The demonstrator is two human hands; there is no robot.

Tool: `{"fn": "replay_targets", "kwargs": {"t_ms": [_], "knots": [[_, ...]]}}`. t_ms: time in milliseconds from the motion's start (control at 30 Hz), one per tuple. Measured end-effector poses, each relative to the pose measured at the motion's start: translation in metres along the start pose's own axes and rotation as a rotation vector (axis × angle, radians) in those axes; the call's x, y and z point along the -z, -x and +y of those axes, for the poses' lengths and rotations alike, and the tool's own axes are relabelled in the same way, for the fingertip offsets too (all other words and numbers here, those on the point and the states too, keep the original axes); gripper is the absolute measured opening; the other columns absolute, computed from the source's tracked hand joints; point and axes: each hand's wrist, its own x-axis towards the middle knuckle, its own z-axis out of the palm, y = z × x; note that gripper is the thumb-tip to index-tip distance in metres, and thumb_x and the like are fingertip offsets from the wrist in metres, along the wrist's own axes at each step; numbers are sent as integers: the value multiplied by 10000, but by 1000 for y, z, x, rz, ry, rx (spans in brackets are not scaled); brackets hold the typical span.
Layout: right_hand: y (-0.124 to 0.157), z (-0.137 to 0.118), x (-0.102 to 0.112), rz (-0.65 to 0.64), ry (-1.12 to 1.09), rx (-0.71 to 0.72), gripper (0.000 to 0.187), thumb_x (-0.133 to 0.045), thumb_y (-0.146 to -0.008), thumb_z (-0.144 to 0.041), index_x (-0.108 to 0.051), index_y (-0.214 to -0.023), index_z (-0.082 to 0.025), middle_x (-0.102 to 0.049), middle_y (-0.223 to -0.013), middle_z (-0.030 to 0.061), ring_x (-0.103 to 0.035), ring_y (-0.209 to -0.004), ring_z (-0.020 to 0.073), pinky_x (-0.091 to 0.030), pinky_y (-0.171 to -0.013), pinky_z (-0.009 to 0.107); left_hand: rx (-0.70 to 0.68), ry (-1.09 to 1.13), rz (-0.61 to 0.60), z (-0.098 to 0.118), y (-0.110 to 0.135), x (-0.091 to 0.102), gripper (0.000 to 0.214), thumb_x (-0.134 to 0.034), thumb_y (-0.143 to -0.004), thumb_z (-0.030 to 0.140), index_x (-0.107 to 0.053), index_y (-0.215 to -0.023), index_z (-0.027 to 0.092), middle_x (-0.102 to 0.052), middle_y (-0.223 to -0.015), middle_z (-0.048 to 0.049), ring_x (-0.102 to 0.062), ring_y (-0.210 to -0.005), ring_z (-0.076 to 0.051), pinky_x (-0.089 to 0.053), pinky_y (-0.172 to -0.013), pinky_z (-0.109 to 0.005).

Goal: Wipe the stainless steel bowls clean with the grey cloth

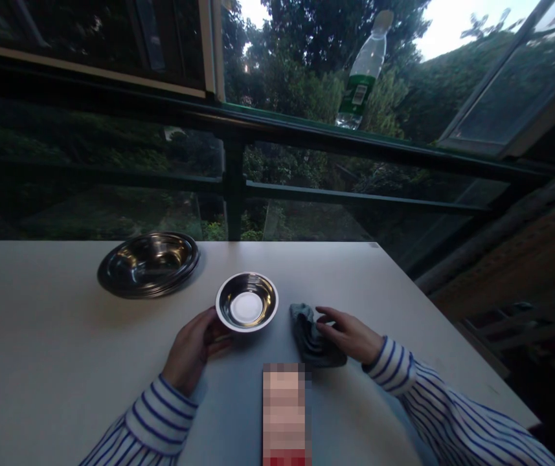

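Our left hand (190,353), left of the frame's lower centre, gripped the small metal bowl (247,307) by its left side, thumb by the rim and fingers reaching underneath, probably to steady it while its mouth faced us. The bowl was near the centre; we could not tell whether its base touched the tabletop (39,362). Our right hand (352,336), right of centre, was loosely curled, thumb and forefinger parted at the edge of a crumpled grey-green cloth (311,346), which perhaps lay there for easy reach. Farther out, at centre left, we had larger metal bowls (148,265) nested together, likely to save room. Beyond, at upper right, a clear bottle (364,71) stood on the dark railing (301,126). Its green label (357,94) carried a pale panel, but we could read no brand or writing.
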Motion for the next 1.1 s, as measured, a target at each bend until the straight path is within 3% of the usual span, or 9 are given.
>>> {"fn": "replay_targets", "kwargs": {"t_ms": [167, 267, 433, 533, 600, 833, 967, 1100], "knots": [[12, -1, -5, -96, 148, 120, 407, -423, -793, -289, -513, -1146, -108, -605, -1052, 111, -578, -882, 200, -442, -796, 350, -31, -3, -22, 2, 1, -2, 262, -557, -718, 249, -608, -946, 130, -677, -758, -75, -637, -715, -184, -516, -668, -318], [12, 3, -5, -106, 152, 111, 429, -412, -797, -282, -489, -1175, -96, -598, -1071, 121, -580, -898, 205, -450, -795, 354, -23, 5, -17, 3, 1, -2, 263, -552, -714, 233, -608, -946, 122, -682, -751, -82, -641, -720, -193, -517, -669, -325], [5, -4, 23, -60, 137, 98, 444, -452, -789, -325, -484, -1184, -125, -568, -1128, 116, -566, -949, 208, -455, -807, 348, -52, -12, -15, 4, -5, 2, 269, -543, -720, 230, -602, -952, 108, -681, -778, -89, -638, -739, -197, -513, -696, -345], [-14, -23, 41, -98, 156, 149, 382, -431, -814, -322, -539, -1123, -126, -588, -1096, 105, -553, -974, 195, -435, -836, 319, -81, -36, 0, 4, -11, 5, 270, -520, -747, 259, -597, -955, 105, -673, -816, -94, -631, -747, -188, -506, -717, -348], [-34, -37, 43, -112, 163, 146, 366, -409, -828, -290, -541, -1117, -107, -616, -1032, 103, -583, -893, 177, -458, -770, 295, -83, -58, 3, 3, -13, 7, 277, -504, -763, 274, -591, -963, 104, -669, -829, -101, -630, -744, -187, -504, -716, -347], [-99, -58, 3, -221, 213, 120, 197, -455, -830, -185, -615, -912, -104, -643, -771, 46, -583, -694, 124, -451, -698, 265, -87, -129, 3, 4, -14, 9, 283, -491, -769, 296, -592, -954, 108, -663, -839, -112, -629, -693, -183, -502, -649, -323], [-107, -60, -13, -319, 186, 102, 180, -487, -837, -254, -593, -807, -113, -600, -730, 6, -561, -629, 101, -464, -607, 258, -83, -133, -53, 5, -15, 8, 311, -521, -748, 331, -605, -958, 117, -669, -809, -95, -629, -704, -186, -501, -657, -321], [-103, -67, -12, -329, 78, 129, 213, -452, -781, -108, -648, -698, -103, -593, -586, 3, -538, -554, 85, -412, -528, 193, -101, -112, -36, 8, -15, 4, 334, -536, -745, 315, -584, -1015, 123, -669, -836, -97, -632, -707, -183, -504, -653, -318]]}}
